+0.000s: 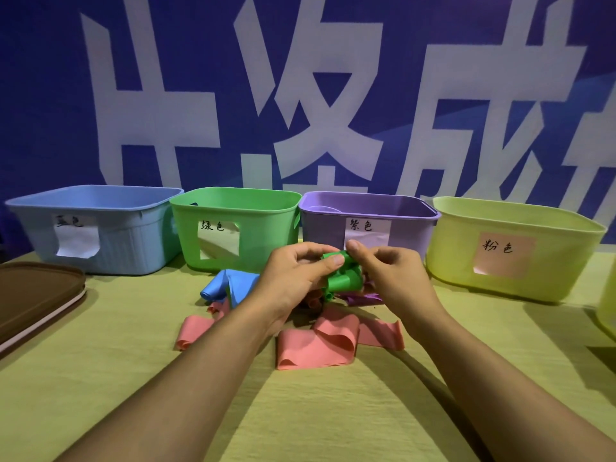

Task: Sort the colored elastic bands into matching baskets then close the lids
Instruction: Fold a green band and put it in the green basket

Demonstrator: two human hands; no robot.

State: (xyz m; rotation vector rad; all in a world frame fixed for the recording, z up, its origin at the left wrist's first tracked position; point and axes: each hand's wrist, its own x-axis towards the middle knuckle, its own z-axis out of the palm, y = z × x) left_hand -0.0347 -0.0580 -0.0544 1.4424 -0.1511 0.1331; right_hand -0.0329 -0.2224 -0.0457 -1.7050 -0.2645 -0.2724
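A green elastic band (345,278) is bunched between both hands above the pile. My left hand (296,278) pinches it with thumb and fingers; my right hand (390,275) pinches its top edge. Below lie pink bands (320,345), a blue band (226,288) and a purple band (363,298), partly hidden by my hands. Behind stand four open baskets with paper labels: blue (133,235), green (266,228), purple (323,225) and yellow-green (550,258).
Brown lids (33,295) are stacked at the left table edge. A yellow-green cloth (133,378) covers the table. Part of another pale container (608,311) shows at the right edge. A blue banner with white characters hangs behind the baskets.
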